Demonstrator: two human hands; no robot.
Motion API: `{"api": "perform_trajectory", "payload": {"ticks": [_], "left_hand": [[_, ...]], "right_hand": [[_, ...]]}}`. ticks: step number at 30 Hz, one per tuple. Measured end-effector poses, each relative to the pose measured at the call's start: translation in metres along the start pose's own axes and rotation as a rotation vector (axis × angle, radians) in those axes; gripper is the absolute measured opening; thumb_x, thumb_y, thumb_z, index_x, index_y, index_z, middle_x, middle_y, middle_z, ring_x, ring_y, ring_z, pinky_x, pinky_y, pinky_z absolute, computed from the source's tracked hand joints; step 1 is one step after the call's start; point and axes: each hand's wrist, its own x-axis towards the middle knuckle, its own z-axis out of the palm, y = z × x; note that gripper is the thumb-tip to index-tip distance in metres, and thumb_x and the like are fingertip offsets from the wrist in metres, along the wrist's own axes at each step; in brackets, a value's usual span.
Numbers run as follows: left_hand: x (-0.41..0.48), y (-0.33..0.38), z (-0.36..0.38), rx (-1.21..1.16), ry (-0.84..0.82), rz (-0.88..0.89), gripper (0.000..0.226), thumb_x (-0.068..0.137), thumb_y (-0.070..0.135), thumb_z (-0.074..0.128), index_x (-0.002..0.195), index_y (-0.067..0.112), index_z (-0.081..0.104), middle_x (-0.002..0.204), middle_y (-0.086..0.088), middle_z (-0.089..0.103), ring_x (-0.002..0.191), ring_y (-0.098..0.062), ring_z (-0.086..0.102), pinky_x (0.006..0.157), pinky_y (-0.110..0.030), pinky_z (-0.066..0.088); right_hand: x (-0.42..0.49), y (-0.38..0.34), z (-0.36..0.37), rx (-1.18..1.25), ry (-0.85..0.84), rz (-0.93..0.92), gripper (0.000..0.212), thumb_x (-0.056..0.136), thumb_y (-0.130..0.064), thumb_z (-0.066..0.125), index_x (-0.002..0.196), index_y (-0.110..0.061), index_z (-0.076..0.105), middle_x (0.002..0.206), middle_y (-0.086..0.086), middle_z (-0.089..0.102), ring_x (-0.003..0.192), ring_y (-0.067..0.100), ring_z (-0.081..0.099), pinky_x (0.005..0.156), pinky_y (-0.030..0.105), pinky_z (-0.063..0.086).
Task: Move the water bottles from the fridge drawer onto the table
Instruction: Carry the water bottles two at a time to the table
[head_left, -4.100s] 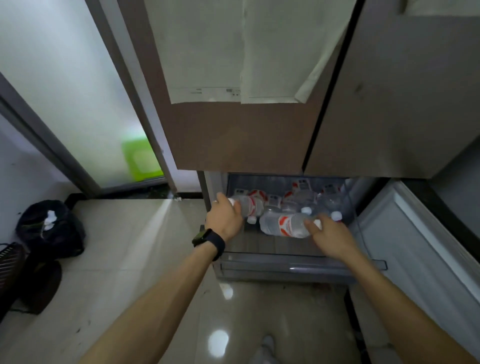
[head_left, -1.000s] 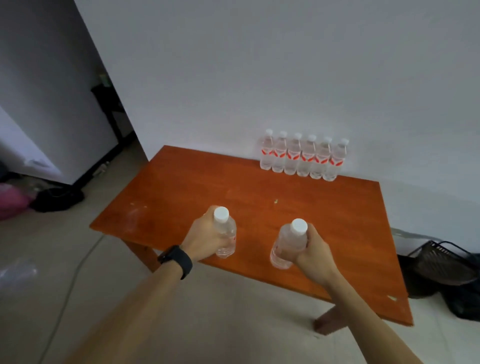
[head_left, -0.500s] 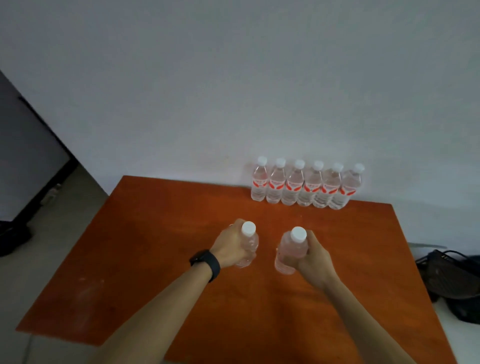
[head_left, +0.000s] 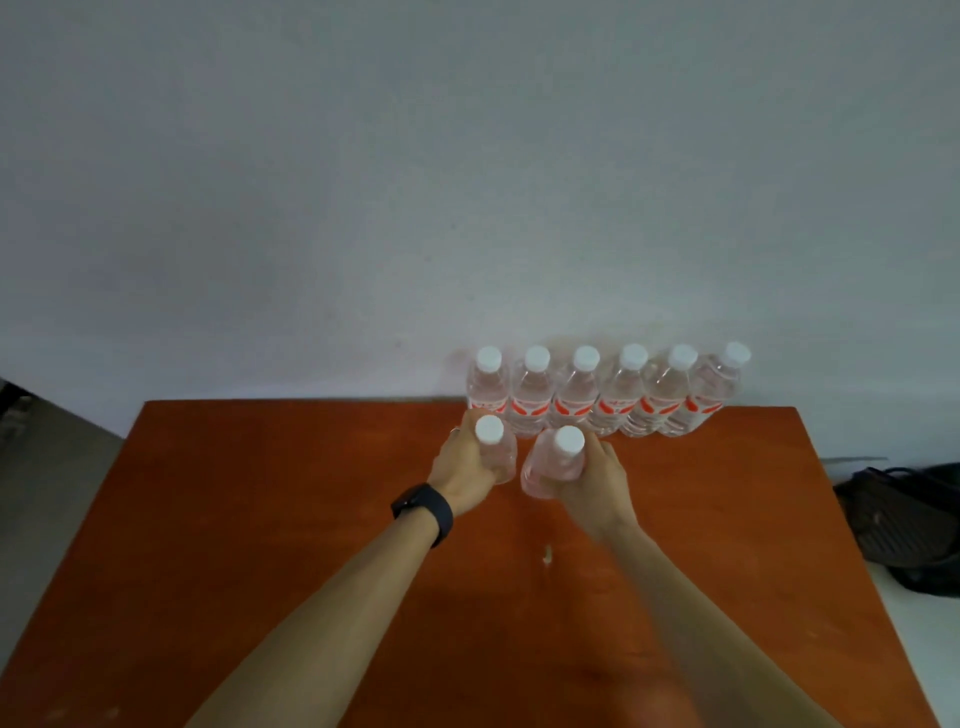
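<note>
Brought forward over the desk (head_left: 260, 519) to the row (head_left: 623, 400) of 6 at its far edge: left hand (head_left: 462, 465) gripping left bottle (head_left: 497, 449), right hand (head_left: 600, 480) gripping right bottle (head_left: 551, 465); set-down next.

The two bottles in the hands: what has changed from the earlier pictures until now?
Both bottles left the fridge drawer and travelled forward over the table, up to the row of six bottles at the wall. The left hand grips the left bottle, the right hand the right bottle, as before. The row has not moved.
</note>
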Motion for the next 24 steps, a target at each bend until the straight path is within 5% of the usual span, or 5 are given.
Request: {"api": "perform_trajectory", "payload": {"ticks": [10, 14, 17, 24], "left_hand": [[0.016, -0.007, 0.013, -0.080, 0.091, -0.077, 0.086, 0.069, 0.036, 0.087, 0.137, 0.030, 0.035, 0.130, 0.007, 0.057, 0.110, -0.017, 0.063, 0.088, -0.043, 0.059], [0.021, -0.013, 0.019, -0.064, 0.102, -0.109, 0.089, 0.072, 0.036, 0.088, 0.143, 0.023, 0.036, 0.138, -0.001, 0.050, 0.124, -0.022, 0.051, 0.101, -0.043, 0.050], [0.027, -0.013, 0.018, -0.086, 0.093, -0.090, 0.077, 0.075, 0.037, 0.087, 0.137, 0.023, 0.044, 0.133, 0.004, 0.058, 0.121, -0.020, 0.058, 0.097, -0.041, 0.054], [0.035, -0.023, 0.014, -0.078, 0.092, -0.091, 0.072, 0.079, 0.035, 0.085, 0.137, 0.019, 0.045, 0.131, 0.002, 0.063, 0.117, -0.020, 0.063, 0.093, -0.035, 0.055]], "right_hand": [[0.026, 0.007, 0.018, 0.117, -0.008, -0.051, 0.087, 0.069, -0.040, 0.087, 0.141, -0.042, 0.039, 0.137, -0.012, 0.055, 0.122, 0.016, 0.054, 0.097, 0.042, 0.050], [0.029, 0.020, 0.022, 0.053, -0.146, 0.020, 0.082, 0.077, -0.043, 0.083, 0.145, -0.029, 0.037, 0.131, -0.008, 0.061, 0.113, 0.018, 0.062, 0.085, 0.025, 0.048], [0.036, 0.020, 0.025, 0.077, -0.178, 0.018, 0.080, 0.083, -0.039, 0.079, 0.148, -0.030, 0.033, 0.131, -0.009, 0.063, 0.085, 0.004, 0.064, 0.062, 0.006, 0.043], [0.042, 0.014, 0.032, 0.096, -0.167, -0.011, 0.081, 0.085, -0.041, 0.077, 0.150, -0.031, 0.031, 0.134, -0.011, 0.062, 0.087, 0.003, 0.069, 0.063, 0.006, 0.047]]}}
